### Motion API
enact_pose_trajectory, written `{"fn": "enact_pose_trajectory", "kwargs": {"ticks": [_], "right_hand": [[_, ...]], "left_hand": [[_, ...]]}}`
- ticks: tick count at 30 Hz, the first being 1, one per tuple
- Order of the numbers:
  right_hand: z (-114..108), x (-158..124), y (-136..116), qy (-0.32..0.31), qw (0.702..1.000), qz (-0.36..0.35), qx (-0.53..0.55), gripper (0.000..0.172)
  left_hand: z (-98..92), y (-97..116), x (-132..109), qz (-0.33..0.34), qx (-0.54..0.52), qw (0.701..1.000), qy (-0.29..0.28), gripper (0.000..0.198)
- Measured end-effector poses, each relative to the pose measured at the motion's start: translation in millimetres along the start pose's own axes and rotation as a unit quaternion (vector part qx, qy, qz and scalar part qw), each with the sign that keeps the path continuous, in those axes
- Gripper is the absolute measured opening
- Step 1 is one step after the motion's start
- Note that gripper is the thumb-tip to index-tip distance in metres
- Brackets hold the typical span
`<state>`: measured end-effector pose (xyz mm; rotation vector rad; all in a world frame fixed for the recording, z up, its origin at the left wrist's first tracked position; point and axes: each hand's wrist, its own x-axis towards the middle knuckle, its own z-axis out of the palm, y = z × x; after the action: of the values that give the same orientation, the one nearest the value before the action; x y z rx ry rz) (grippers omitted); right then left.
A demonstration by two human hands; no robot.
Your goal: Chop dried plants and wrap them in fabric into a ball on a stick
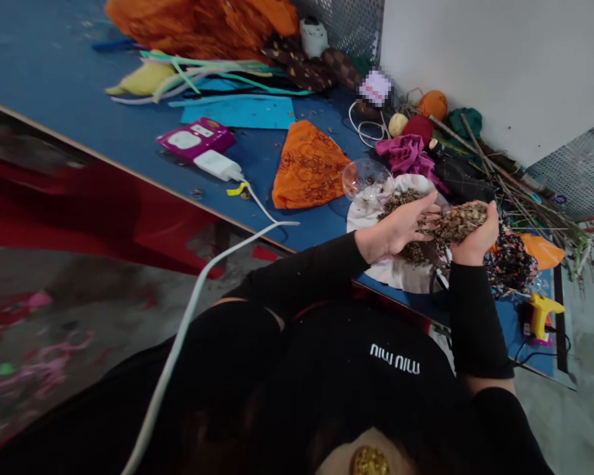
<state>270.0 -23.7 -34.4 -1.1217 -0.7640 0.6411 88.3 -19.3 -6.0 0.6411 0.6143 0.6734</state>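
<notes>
My right hand (pixel 478 239) is cupped round a clump of dried brown plant bits (pixel 461 223). Opposite it, my left hand (pixel 400 227) has its fingers stretched out, their tips beside the clump; whether they touch it I cannot tell. Below both hands, more loose brown flakes (pixel 400 201) lie on a round white cloth (pixel 363 221). A clear plastic dome (pixel 363 177) rests at the cloth's left edge. Close by on the left is a folded orange patterned cloth (pixel 307 168).
On the blue table (pixel 103 109) lie a purple power strip (pixel 218 135) with a white plug (pixel 216 165), its cable crossing to me. Yarn balls (pixel 433 105) and dry twigs (pixel 515 158) sit at the back right. A yellow glue gun (pixel 543 313) is near the right edge.
</notes>
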Motion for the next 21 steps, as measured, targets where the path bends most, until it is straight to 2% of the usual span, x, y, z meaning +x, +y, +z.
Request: {"fn": "enact_pose_trajectory", "kwargs": {"ticks": [2,3,4,5,6,7,8,9,11,13,15,16,18,19,21], "right_hand": [[-14,6,1,0.036,0.993,0.069,0.085,0.039],[-23,7,1,0.052,0.988,0.092,0.109,0.037],[-32,7,2,0.057,0.985,0.11,0.123,0.034],[-42,7,2,0.055,0.983,0.12,0.129,0.032],[-52,8,3,0.043,0.983,0.124,0.127,0.031],[-60,8,4,0.023,0.985,0.121,0.12,0.03],[-68,9,5,0.007,0.986,0.119,0.115,0.029],[-75,10,6,0.0,0.986,0.122,0.117,0.029],[-82,12,6,0.022,0.979,0.145,0.14,0.028],[-82,12,3,0.081,0.966,0.179,0.17,0.027],[-78,9,-2,0.134,0.954,0.198,0.183,0.025],[-75,7,-5,0.15,0.949,0.206,0.187,0.024],[-69,3,-9,0.163,0.941,0.225,0.196,0.025],[-66,1,-11,0.16,0.937,0.236,0.2,0.026],[-64,-2,-12,0.15,0.934,0.251,0.204,0.028]], "left_hand": [[-16.7,7,-12,0.099,0.127,0.986,0.04,0.02],[-28.4,12,-17,0.162,0.2,0.963,0.078,0.016],[-41.7,18,-21,0.223,0.268,0.926,0.142,0.014],[-55.7,24,-24,0.272,0.334,0.873,0.227,0.013],[-69.6,31,-25,0.289,0.398,0.811,0.316,0.016],[-82.6,37,-25,0.281,0.46,0.754,0.375,0.022],[-93.9,43,-23,0.256,0.508,0.713,0.41,0.029],[-103.0,48,-20,0.224,0.544,0.688,0.425,0.034],[-113.9,56,-13,0.147,0.615,0.65,0.422,0.035],[-115.6,60,-6,0.075,0.688,0.597,0.405,0.029],[-110.8,61,-3,0.05,0.74,0.534,0.406,0.032],[-106.9,60,-2,0.067,0.753,0.508,0.413,0.035],[-98.5,55,-1,0.158,0.765,0.461,0.42,0.04],[-94.7,51,0,0.219,0.77,0.439,0.407,0.041],[-89.2,39,3,0.344,0.778,0.405,0.336,0.041]]}}
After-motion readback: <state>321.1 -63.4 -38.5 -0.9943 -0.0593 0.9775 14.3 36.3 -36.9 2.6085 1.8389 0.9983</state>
